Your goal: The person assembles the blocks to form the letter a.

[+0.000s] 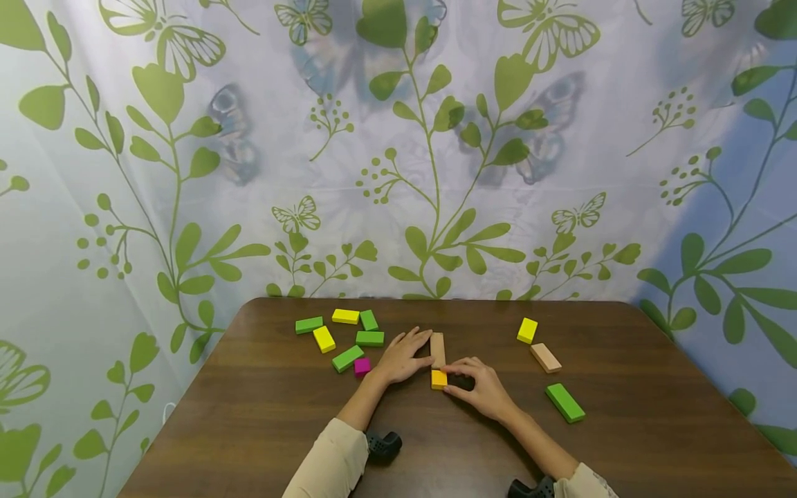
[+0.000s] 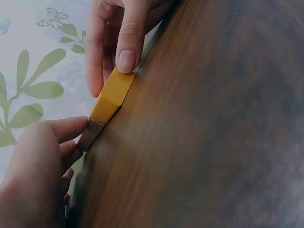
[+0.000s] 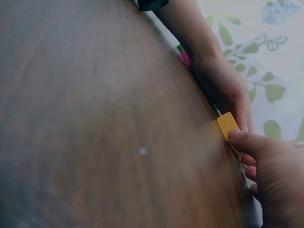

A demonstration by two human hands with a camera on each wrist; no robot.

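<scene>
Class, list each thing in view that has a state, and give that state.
Orange block, pinched
Tan block, touched
Right hand, pinching the orange block
Left hand, touching the tan block
Magenta block, unheld
Yellow blocks, all unheld
Green blocks, all unheld
Pale block at right, unheld

- Head cam: high on near side, faces fwd & down; widest view, takes in most of counter + backdrop at far side.
- L wrist cam: close-up, low over counter, tilted; looks past L hand twd R hand.
- R wrist cam: also close, low, tilted; looks past R hand twd L hand.
- Shared by all 3: orange block, both hands, pt of backdrop.
</scene>
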